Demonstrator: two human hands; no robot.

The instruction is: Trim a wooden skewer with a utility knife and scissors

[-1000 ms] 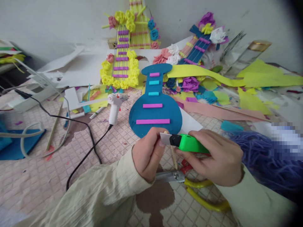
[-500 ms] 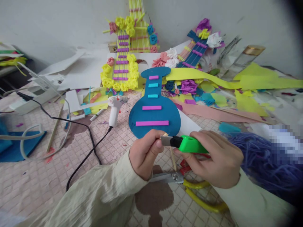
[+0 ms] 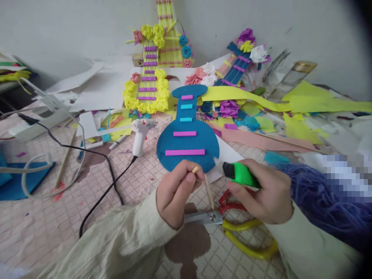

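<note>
My left hand [image 3: 177, 192] pinches a thin wooden stick [image 3: 195, 169], whose tip shows above the thumb. Closed round a green utility knife [image 3: 244, 174], my right hand [image 3: 261, 190] is to the right, and the knife's blurred blade is apart from the stick. Just beyond both hands lies a blue guitar-shaped cutout [image 3: 188, 143] with pink and light blue strips across it. Below the hands are scissors [image 3: 247, 226] with yellow and red handles, and another wooden stick [image 3: 209, 193] lies by their pivot.
A white glue gun [image 3: 140, 137] with a black cord stands left of the cutout. Decorated paper instruments [image 3: 149, 83] lean at the back. Purple yarn [image 3: 314, 201] lies at the right, a power strip [image 3: 37, 124] at the left, and paper scraps [image 3: 273, 120] behind.
The knife in my right hand has moved right, away from the stick tip in my left hand, and its blade has turned. The whole view has shifted slightly.
</note>
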